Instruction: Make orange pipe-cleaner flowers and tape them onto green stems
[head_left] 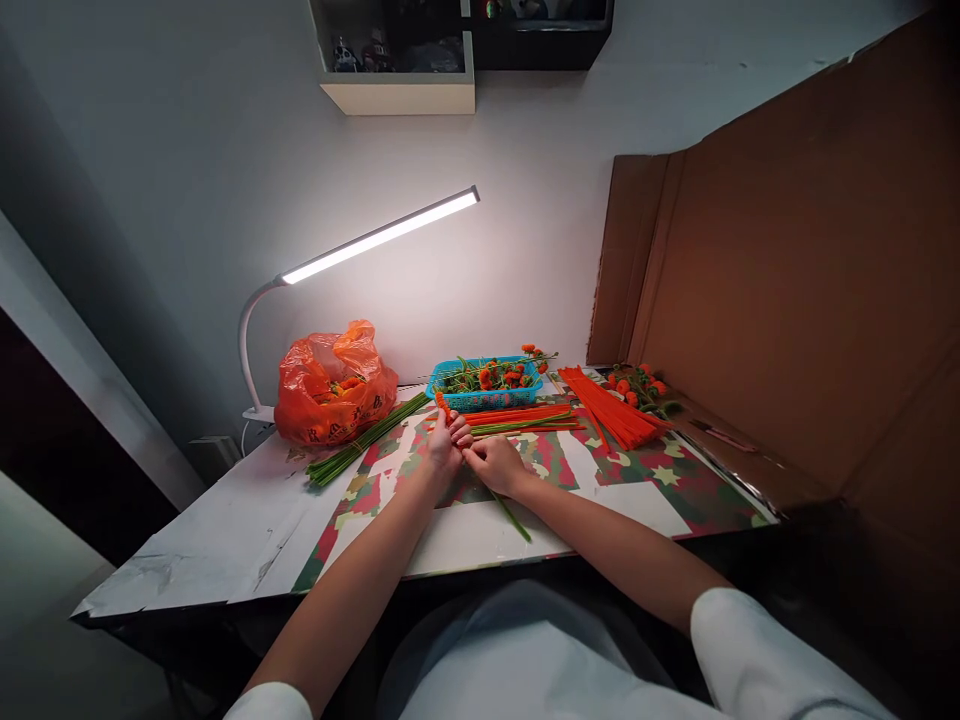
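Note:
My left hand [448,442] is closed around a small orange fuzzy piece [442,402], which pokes up above the fingers and looks like curled pipe cleaner. Close against it, my right hand [496,466] is pinched shut, its fingertips meeting those of the left. A green pipe cleaner [514,517] runs out below the right hand toward the table's front edge; its upper part is hidden by the hands. Just beyond the hands lie loose orange pipe cleaners [510,416] with some green ones among them.
A blue basket [491,400] holds orange flowers with green stems. Left of it lie a green pipe cleaner bundle [367,440] and an orange plastic bag [334,390]. An orange bundle [615,410] and more flowers [637,385] lie right, beside tall cardboard [787,280]. A lamp [382,237] overhangs the table.

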